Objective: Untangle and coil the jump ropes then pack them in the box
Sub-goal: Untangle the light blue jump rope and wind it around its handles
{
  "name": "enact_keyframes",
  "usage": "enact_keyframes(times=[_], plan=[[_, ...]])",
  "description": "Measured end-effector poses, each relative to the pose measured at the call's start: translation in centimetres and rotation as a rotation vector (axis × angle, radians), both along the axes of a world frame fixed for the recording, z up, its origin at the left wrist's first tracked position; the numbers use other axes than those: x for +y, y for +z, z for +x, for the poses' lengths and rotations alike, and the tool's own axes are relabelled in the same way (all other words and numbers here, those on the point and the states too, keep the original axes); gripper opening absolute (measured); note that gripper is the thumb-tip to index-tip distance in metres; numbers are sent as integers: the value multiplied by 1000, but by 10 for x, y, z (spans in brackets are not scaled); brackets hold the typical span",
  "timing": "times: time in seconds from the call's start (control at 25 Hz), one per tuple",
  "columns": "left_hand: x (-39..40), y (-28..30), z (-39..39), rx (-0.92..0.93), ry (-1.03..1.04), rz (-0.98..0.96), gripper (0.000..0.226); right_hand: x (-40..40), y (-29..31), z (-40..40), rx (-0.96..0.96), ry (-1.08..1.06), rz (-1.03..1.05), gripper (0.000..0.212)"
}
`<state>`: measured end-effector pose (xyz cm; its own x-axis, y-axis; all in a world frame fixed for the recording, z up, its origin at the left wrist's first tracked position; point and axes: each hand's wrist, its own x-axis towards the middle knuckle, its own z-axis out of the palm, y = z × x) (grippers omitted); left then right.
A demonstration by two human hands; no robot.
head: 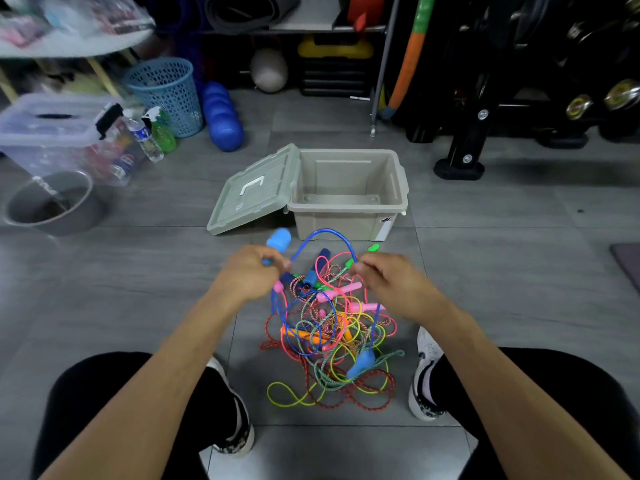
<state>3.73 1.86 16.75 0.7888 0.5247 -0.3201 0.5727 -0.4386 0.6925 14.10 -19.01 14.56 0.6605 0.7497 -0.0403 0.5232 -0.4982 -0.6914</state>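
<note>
The open box stands empty on the floor just beyond the pile, its lid leaning at its left. Near it, between the person's feet, the jump ropes lie in one light, limp tangle, likely to snag if yanked; handles are the sure holds. The left hand grips the light-blue handle; the right hand pinches the blue cord arching between them.

Fingertips of the left hand and right hand hidden behind their own knuckles, rope tangle strands too interwoven to trace, blurred shelf clutter at upper left, mat cut off at right edge, box label unreadable
</note>
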Motion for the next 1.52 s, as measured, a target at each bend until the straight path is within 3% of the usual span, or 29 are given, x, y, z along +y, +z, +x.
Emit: enact_keyframes(times=[0.08,0.2,0.36,0.6,0.68,0.8,0.84,0.92,1.0,1.16,1.28,1.4,1.48,1.52], plan=[[-6,-2,-2,92,-51,-62,18,4,12,-2,-69,14,187,26],[-23,9,-2,-154,-131,-289,30,9,17,-8,-129,55,252,26],[-35,10,-1,-308,-258,-85,3,11,15,-9,-79,56,259,28],[-22,18,7,-510,210,-399,15,0,-15,6,156,-34,-35,31],[-9,14,4,-384,201,-291,19,0,-19,6,179,-50,-68,30],[0,-2,-3,124,-110,138,10,5,-8,0,111,-31,13,32],[-3,-4,-5,178,-155,178,7,8,0,-4,94,-5,54,32],[-10,-3,-6,37,-169,68,27,12,11,-10,59,57,102,29],[-20,7,-4,-189,-205,-98,24,13,15,-13,28,97,113,24],[-31,5,-4,-280,-317,29,10,11,18,-12,79,68,172,22],[-33,8,0,-383,-192,-24,5,6,17,-5,160,-8,183,20],[-21,17,4,-566,165,-294,17,1,4,6,178,-66,87,19],[-8,18,4,-543,302,-354,24,0,-3,8,135,-71,4,19],[-2,15,3,-445,290,-302,23,0,-5,8,115,-65,-8,20]])
